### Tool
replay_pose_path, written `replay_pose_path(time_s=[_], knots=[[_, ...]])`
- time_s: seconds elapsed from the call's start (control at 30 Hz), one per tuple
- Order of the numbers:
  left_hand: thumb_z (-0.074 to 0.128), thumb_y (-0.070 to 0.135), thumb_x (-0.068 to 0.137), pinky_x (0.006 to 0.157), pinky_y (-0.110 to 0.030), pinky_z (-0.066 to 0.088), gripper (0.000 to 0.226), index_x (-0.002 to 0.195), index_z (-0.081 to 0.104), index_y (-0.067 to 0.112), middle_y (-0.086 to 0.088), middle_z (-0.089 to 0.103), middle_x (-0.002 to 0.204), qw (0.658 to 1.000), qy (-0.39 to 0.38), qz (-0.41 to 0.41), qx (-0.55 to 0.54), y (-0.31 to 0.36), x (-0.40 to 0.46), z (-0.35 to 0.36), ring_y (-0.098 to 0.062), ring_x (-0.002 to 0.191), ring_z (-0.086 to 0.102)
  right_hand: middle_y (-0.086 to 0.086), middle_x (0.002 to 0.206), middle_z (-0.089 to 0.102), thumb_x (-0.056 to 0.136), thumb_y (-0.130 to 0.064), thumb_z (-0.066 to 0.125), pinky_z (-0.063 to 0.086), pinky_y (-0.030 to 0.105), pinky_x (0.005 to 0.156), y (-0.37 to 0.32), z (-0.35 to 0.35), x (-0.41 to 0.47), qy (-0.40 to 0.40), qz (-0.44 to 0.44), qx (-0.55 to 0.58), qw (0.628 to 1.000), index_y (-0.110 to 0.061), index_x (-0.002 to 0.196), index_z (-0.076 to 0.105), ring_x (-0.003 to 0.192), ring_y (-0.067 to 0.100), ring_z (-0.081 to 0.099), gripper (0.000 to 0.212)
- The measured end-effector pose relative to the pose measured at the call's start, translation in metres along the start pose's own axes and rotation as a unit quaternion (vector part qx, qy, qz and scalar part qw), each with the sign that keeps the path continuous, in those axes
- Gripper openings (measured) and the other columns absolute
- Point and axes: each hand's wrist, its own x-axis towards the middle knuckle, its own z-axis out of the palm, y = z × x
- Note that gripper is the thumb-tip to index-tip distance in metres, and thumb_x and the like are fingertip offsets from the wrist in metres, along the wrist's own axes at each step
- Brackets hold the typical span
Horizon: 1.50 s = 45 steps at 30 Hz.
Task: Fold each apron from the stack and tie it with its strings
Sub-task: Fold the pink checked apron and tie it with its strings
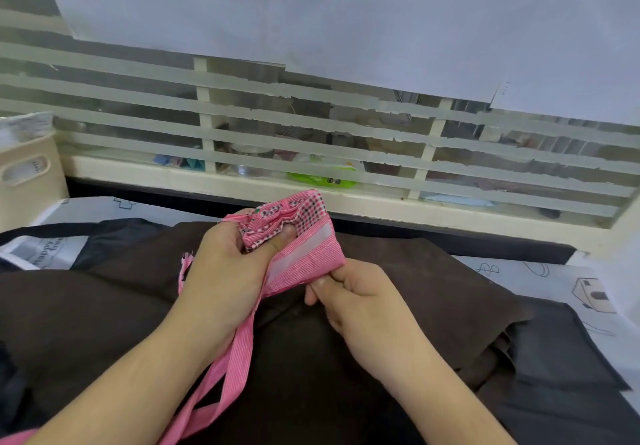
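Note:
A pink striped and checked apron (304,237) is folded into a small bundle, held above the middle of the table. My left hand (225,264) grips the bundle from the left, thumb pressed into its folds. My right hand (349,292) pinches the bundle's lower right corner. A pink striped string (228,358) hangs from the bundle down past my left wrist toward the near edge. Under my hands lies a stack of dark aprons, a brown one (398,306) on top and black ones (561,358) beneath.
A beige bin with a handle slot (27,181) stands at the far left. A low cream ledge (242,181) and a striped glass partition run along the back. Printed white table covering (554,278) shows at the right.

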Motion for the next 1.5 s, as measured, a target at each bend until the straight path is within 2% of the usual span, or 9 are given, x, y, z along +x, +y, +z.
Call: replay_pose_path(time_s=[0.13, 0.2, 0.37, 0.5, 0.63, 0.9, 1.1, 1.33, 1.5], knots=[[0.072, 0.023, 0.097, 0.090, -0.041, 0.060, 0.012, 0.108, 0.076, 0.026, 0.009, 0.079, 0.101, 0.994, 0.015, 0.070, 0.077, 0.000, 0.000, -0.002, -0.008, 0.097, 0.075, -0.008, 0.052, 0.036, 0.098, -0.019, 0.064, 0.021, 0.022, 0.043, -0.010, 0.000, -0.002, -0.054, 0.019, 0.185, 0.981, -0.014, 0.099, 0.070, 0.043, 0.009, 0.023, 0.008], [0.073, 0.021, 0.096, 0.083, -0.034, 0.060, 0.010, 0.104, 0.074, 0.025, 0.009, 0.078, 0.097, 0.989, 0.023, 0.106, 0.099, 0.002, -0.002, -0.002, -0.007, 0.092, 0.074, -0.007, 0.056, 0.033, 0.090, -0.029, 0.071, 0.017, 0.025, 0.045, -0.014, 0.002, -0.006, -0.076, 0.005, 0.213, 0.974, -0.018, 0.107, 0.070, 0.046, 0.013, 0.020, 0.020], [0.076, 0.019, 0.093, 0.086, -0.024, 0.058, 0.017, 0.109, 0.074, 0.024, 0.011, 0.079, 0.101, 0.986, -0.013, 0.121, 0.111, 0.002, -0.005, 0.004, -0.005, 0.097, 0.074, -0.005, 0.052, 0.034, 0.099, -0.033, 0.070, 0.010, 0.030, 0.048, -0.009, 0.003, -0.005, -0.001, 0.022, 0.267, 0.964, -0.024, 0.076, 0.070, 0.046, 0.014, 0.017, 0.024], [0.074, 0.016, 0.093, 0.089, -0.017, 0.056, 0.024, 0.116, 0.075, 0.023, 0.011, 0.080, 0.108, 0.990, -0.095, 0.058, 0.086, 0.004, -0.003, 0.000, -0.004, 0.103, 0.074, 0.001, 0.056, 0.036, 0.099, -0.019, 0.067, 0.008, 0.031, 0.047, -0.006, -0.007, -0.002, 0.050, 0.019, 0.291, 0.955, -0.014, 0.080, 0.072, 0.046, 0.013, 0.017, 0.020], [0.059, 0.030, 0.097, 0.070, -0.028, 0.062, 0.030, 0.109, 0.079, 0.011, -0.012, 0.080, 0.106, 0.990, -0.100, -0.051, -0.083, 0.011, 0.007, -0.012, -0.026, 0.096, 0.077, 0.000, 0.052, 0.035, 0.097, -0.016, 0.067, 0.007, 0.033, 0.049, -0.004, -0.018, -0.002, 0.039, 0.020, 0.294, 0.955, -0.013, 0.077, 0.072, 0.047, 0.015, 0.016, 0.021], [0.060, 0.025, 0.104, 0.084, -0.034, 0.061, 0.024, 0.099, 0.083, 0.022, -0.006, 0.080, 0.090, 0.998, 0.009, -0.023, 0.052, 0.010, 0.014, -0.025, -0.023, 0.088, 0.077, 0.001, 0.050, 0.034, 0.095, -0.014, 0.068, 0.009, 0.031, 0.047, -0.002, -0.020, -0.001, -0.046, 0.023, 0.238, 0.970, -0.010, 0.090, 0.080, 0.047, 0.016, 0.015, 0.014], [0.068, 0.024, 0.100, 0.064, -0.022, 0.059, 0.022, 0.086, 0.084, 0.018, -0.010, 0.075, 0.081, 0.998, 0.034, -0.053, 0.001, 0.009, 0.018, -0.028, -0.026, 0.073, 0.068, 0.017, 0.070, 0.038, 0.088, -0.023, 0.073, 0.009, 0.033, 0.048, -0.003, -0.017, -0.001, -0.099, -0.007, 0.210, 0.973, -0.006, 0.098, 0.079, 0.048, 0.016, 0.015, 0.021], [0.071, 0.024, 0.097, 0.075, -0.024, 0.059, 0.024, 0.076, 0.081, 0.020, -0.005, 0.075, 0.075, 0.992, 0.044, 0.078, 0.085, 0.011, 0.017, -0.031, -0.022, 0.072, 0.070, 0.001, 0.052, 0.050, 0.098, -0.015, 0.066, 0.019, 0.025, 0.043, -0.006, -0.014, 0.000, -0.053, 0.029, 0.172, 0.983, -0.011, 0.094, 0.082, 0.045, 0.015, 0.023, 0.017], [0.076, 0.023, 0.094, 0.079, -0.017, 0.055, 0.015, 0.081, 0.082, 0.021, 0.002, 0.075, 0.076, 0.981, 0.017, 0.142, 0.130, 0.017, 0.011, -0.026, -0.011, 0.078, 0.072, -0.009, 0.042, 0.051, 0.102, -0.007, 0.060, 0.033, 0.010, 0.037, -0.013, -0.008, -0.005, -0.022, 0.064, 0.180, 0.981, -0.013, 0.062, 0.073, 0.032, 0.001, 0.042, 0.042]])
